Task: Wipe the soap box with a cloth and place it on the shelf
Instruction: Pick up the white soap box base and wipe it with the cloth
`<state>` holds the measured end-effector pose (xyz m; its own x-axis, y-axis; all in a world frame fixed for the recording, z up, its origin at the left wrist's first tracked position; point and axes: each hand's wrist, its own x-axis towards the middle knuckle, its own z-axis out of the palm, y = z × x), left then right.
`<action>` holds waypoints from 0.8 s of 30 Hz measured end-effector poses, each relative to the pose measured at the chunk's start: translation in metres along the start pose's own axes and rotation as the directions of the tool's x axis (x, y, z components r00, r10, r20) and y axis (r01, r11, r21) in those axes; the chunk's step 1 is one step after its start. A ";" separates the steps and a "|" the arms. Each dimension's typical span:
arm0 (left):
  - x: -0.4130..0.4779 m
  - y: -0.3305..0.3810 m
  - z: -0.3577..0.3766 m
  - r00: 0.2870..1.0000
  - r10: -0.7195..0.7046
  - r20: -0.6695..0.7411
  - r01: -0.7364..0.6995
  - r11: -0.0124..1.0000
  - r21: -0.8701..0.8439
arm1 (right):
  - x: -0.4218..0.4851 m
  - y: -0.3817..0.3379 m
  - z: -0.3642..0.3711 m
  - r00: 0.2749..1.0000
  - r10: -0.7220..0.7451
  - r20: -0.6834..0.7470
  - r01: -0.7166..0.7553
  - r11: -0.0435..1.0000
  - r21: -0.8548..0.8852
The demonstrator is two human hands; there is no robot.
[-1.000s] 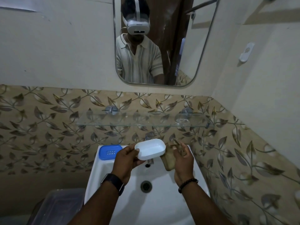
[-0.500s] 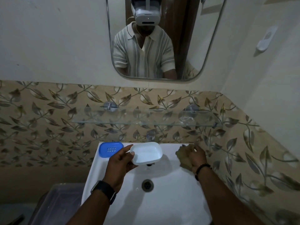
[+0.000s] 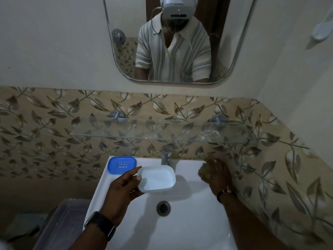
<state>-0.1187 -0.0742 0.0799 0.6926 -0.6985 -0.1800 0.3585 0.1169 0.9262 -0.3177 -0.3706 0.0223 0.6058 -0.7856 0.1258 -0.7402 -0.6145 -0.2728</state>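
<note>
Mid-frame, our left hand pinches the soap box by one edge; it may slip. Right hand covers the cloth, grip unclear.

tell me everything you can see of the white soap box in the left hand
The white rounded-rectangular plastic soap box is a shallow open tray with a raised rim, glossy, nothing visible inside. It is held roughly level over the white ceramic sink, just in front of the chrome tap. The left hand grips its left end, thumb on the rim. Nothing else touches it.
</note>
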 end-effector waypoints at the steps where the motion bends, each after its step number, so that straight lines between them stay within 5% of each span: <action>1: 0.000 -0.001 0.002 1.000 0.003 -0.001 -0.003 1.000 0.000 | -0.009 0.001 0.003 1.000 0.003 0.003 -0.003 1.000 -0.029; 9: 0.003 -0.002 0.019 1.000 0.022 0.011 -0.022 1.000 0.004 | -0.027 0.009 0.016 0.992 -0.126 0.020 0.127 0.984 -0.124; 13: 0.003 -0.005 0.024 1.000 0.008 0.030 -0.008 1.000 -0.003 | -0.018 0.014 0.014 0.996 -0.064 0.061 0.066 0.997 -0.032; 17: 0.003 -0.002 0.036 0.997 0.007 0.073 -0.006 1.000 -0.008 | -0.031 0.000 -0.004 0.970 0.059 -0.238 -0.024 0.989 0.147; 20: 0.003 0.002 0.046 0.996 0.011 0.093 -0.009 1.000 -0.022 | -0.044 -0.027 -0.025 0.882 0.077 -0.464 0.092 0.939 0.332; 24: -0.002 0.006 0.056 0.990 0.030 0.134 -0.028 0.999 -0.020 | -0.056 -0.073 -0.060 0.809 0.150 -0.569 0.248 0.789 0.561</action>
<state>-0.1526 -0.1121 0.1047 0.6129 -0.7830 -0.1058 0.3513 0.1501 0.9242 -0.3154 -0.2858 0.0922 0.2129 -0.7687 0.6031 -0.2703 -0.6395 -0.7197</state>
